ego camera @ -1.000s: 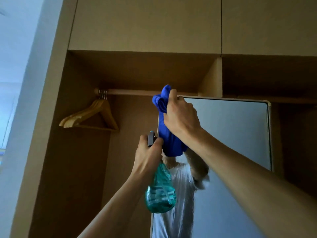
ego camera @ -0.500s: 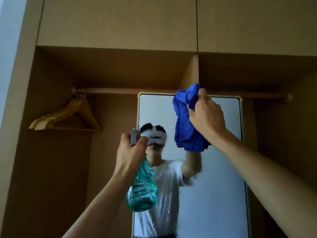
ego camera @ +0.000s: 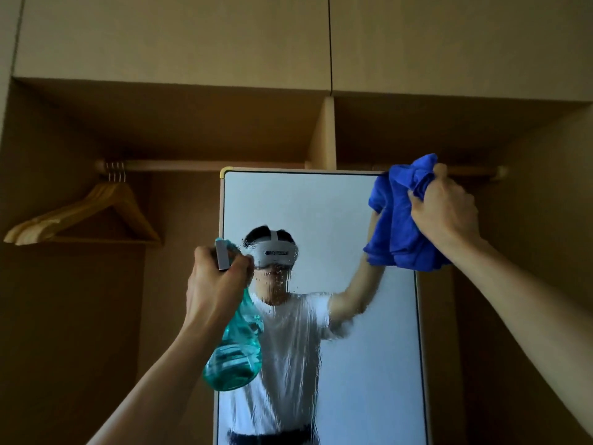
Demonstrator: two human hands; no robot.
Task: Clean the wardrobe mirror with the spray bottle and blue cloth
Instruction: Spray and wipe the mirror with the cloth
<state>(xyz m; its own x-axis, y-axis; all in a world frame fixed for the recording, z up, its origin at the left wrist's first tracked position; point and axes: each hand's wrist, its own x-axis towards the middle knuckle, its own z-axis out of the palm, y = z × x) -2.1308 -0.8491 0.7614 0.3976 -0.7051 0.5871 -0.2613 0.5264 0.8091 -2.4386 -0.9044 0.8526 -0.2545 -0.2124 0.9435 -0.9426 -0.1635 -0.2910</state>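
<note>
My right hand has been sweeping the blue cloth along the top of the mirror. A second ago it was at the upper left corner, half a second ago near the middle of the top edge, and now it is covering the upper right corner. The whole mirror is also sitting closer to the middle of my view than before. My left hand is staying where it was, against the mirror's left edge at about the same height.

I am gripping the cloth in a tight bunch, my fingers curling round its upper folds while the rest is hanging down in front of the glass and frame. My reflected arm is reaching up to meet the cloth, but I cannot tell whether the fabric is pressing flat on the glass. My left hand is wrapping round the neck of the spray bottle, fingers closing about the grey trigger head. The teal body is hanging below my wrist, partly filled with liquid and overlapping the mirror's left edge.

Down the middle of the glass wet streaks are running, blurring my reflection. To the left, wooden hangers are hanging from the wardrobe rail.
</note>
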